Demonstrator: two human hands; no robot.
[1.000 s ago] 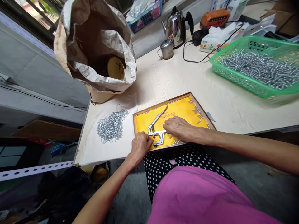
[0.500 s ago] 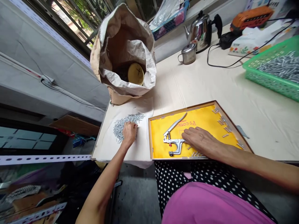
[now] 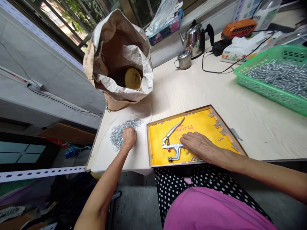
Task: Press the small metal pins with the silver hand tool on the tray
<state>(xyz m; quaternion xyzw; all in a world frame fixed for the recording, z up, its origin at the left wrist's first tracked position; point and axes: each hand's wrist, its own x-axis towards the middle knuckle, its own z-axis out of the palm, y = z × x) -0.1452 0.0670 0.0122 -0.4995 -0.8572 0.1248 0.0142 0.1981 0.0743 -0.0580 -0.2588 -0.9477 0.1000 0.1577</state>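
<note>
My left hand [image 3: 129, 137] is closed, its fingers curled down at the right side of a pile of small silvery metal pins [image 3: 117, 135] on a white cloth. Its fingertips are hidden, so what they pinch does not show. My right hand [image 3: 198, 145] rests palm down over a shallow yellow-lined tray [image 3: 155, 127], fingers together and bent. It covers the right end of silver snap-fastener pliers [image 3: 176, 147], whose upper handle points up and away. Whether the fingers grip the covered handle is hidden. Loose pins [image 3: 195, 158] lie by the wrist, and others [image 3: 218, 125] lie along the tray's right side.
A large open sack [image 3: 141, 92] holding a yellow scoop [image 3: 133, 79] stands behind the pile. Farther back are a lidded metal cup [image 3: 184, 60], a kettle [image 3: 194, 40] and a cord. A green basket [image 3: 271, 92] of metal pieces stands at right.
The view has shifted slightly, so most things sit a little farther left. My hands keep nearly the same places, the left at the pile and the right over the tray.
</note>
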